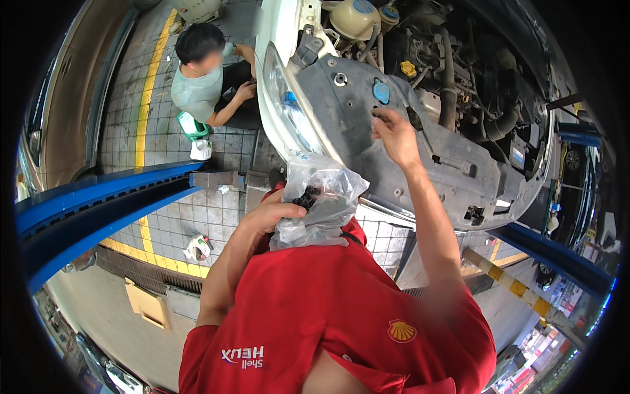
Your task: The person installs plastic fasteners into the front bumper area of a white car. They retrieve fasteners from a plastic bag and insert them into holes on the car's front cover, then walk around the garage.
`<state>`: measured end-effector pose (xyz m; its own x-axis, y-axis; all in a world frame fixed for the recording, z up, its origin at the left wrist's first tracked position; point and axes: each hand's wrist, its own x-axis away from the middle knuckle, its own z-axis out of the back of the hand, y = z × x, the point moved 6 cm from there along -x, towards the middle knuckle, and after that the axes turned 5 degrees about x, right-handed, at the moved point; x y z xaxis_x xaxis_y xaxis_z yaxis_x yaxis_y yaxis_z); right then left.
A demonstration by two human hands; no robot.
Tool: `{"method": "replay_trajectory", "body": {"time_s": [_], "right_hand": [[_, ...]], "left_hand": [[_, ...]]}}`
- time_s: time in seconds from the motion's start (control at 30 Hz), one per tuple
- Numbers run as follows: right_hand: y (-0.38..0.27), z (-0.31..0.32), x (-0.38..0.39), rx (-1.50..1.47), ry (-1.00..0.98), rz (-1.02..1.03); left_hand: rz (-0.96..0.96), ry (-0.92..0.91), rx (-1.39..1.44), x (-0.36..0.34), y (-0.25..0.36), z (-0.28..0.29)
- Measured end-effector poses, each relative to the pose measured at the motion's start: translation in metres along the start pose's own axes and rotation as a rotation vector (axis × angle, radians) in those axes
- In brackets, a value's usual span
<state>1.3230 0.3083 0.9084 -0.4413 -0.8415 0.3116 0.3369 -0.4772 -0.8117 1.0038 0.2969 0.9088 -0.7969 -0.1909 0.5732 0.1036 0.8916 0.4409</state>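
My left hand point(272, 211) is closed around a clear plastic bag point(315, 226), its thumb pressed on the side. Small black pieces point(308, 195) show inside the bag; they look like plastic fasteners, but their exact kind is unclear. Over the dark plastic cover point(344, 98) along the car's front edge, my right hand point(396, 134) is raised with its fingers pinched together. Something small and dark shows at its fingertips, too small to name. A blue round cap point(380, 91) sits just beyond those fingers, apart from them.
The open engine bay point(453, 72) of a white car lies ahead, with a yellow cap point(408, 68) and hoses. Another person point(200, 88) crouches by the headlight point(292, 98), near a green-and-white jug point(191, 125). Blue lift arms point(105, 197) reach in from both sides.
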Motion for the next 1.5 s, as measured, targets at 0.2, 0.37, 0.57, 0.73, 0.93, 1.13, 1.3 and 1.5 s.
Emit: {"method": "replay_trajectory", "body": {"time_s": [0.2, 0.37, 0.57, 0.73, 0.93, 1.13, 1.3, 1.5], "right_hand": [[-0.008, -0.026, -0.052, 0.407, -0.04, 0.145], [-0.019, -0.034, -0.065, 0.596, -0.098, 0.311], [-0.031, -0.033, -0.067, 0.643, -0.148, 0.366], [-0.054, -0.018, -0.106, 0.464, -0.093, 0.233], [-0.094, -0.037, -0.154, 0.639, -0.229, 0.411], [-0.101, -0.056, -0.166, 0.791, -0.344, 0.477], [-0.097, -0.058, -0.168, 0.826, -0.304, 0.574], [-0.103, -0.061, -0.171, 0.879, -0.342, 0.666]], "left_hand": [[-0.052, 0.107, 0.105, 0.007, 0.006, -0.009], [-0.099, 0.069, 0.142, 0.008, 0.01, -0.014], [-0.117, -0.025, 0.121, 0.007, 0.012, -0.015], [-0.101, -0.03, 0.137, 0.005, 0.009, -0.013], [-0.111, -0.036, 0.15, 0.002, 0.005, -0.011], [-0.144, -0.067, 0.233, 0.006, 0.004, -0.011], [-0.146, -0.039, 0.23, 0.008, 0.001, -0.007], [-0.202, -0.124, 0.232, 0.004, -0.001, -0.003]]}}
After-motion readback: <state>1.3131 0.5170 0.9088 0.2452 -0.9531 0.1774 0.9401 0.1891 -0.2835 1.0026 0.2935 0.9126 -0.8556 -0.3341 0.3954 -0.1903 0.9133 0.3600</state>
